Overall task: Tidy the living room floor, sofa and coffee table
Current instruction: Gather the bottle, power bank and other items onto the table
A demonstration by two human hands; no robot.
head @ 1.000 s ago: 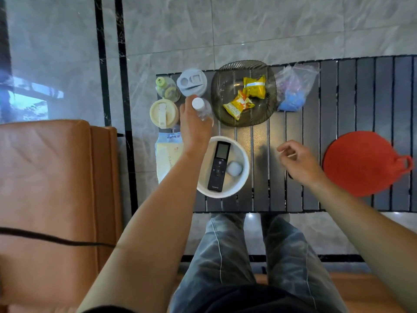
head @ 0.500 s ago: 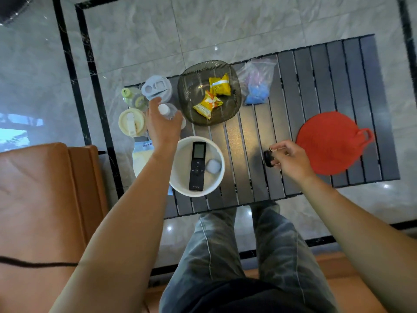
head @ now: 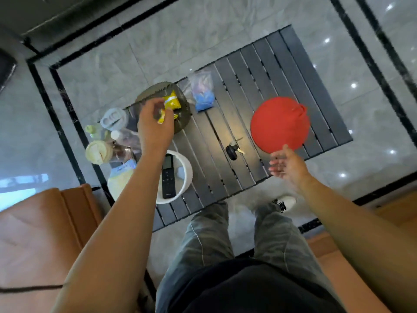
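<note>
Left hand (head: 155,129) has left the bottle (head: 126,136), grip loosely curled; right hand (head: 286,168) dropped the keys (head: 232,151), grip spread.

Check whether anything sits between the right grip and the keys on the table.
Nothing visible. The keys lie on bare slats of the table, left of the open right grip; the red mat sits off that line.

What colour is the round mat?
The round mat is red; head view shows it best.
</note>
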